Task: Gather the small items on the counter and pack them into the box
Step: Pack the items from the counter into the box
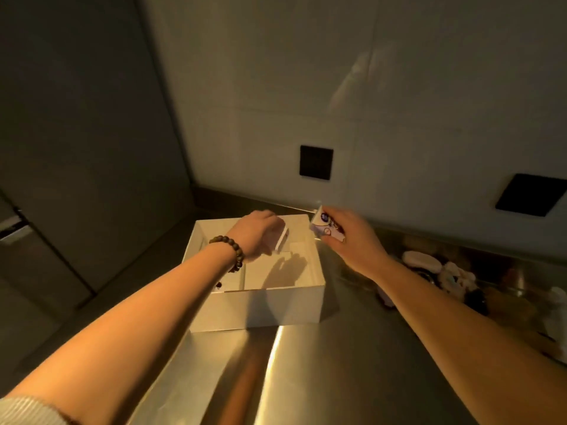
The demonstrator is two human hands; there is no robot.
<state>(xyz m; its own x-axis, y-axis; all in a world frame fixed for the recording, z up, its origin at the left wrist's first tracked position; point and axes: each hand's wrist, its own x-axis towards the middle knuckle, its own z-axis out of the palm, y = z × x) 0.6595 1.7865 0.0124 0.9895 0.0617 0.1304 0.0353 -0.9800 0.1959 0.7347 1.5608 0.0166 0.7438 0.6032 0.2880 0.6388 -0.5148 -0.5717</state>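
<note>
Packing in progress, roughly mid-task by the look of it. A white open-topped box [260, 308] stands on the steel surface [352, 363], near its far edge by the wall. The person's left hand [257, 234], a beaded bracelet [231, 251] at the wrist, reaches down inside the box; its fingers are curled round a small flat white item [282, 239], held on edge above the box floor, apparently at the point of being set down. The right hand [349, 237] hovers just beside the box's far right corner, its fingers pinching a small printed packet [326, 227] that is not yet over the opening. Inside the box, pale flat shapes cover the floor, and a small dark-marked object [218, 285] shows by the near wall, partly hidden by the forearm; what these are cannot be told. Left to do, as judged from here: a cluster of loose items [441, 271], pale and dark, blurred, lies toward the surface's right edge, well apart from the box, so several more trips appear to be needed. Two dark wall plates [316, 162] sit above the surface.
</note>
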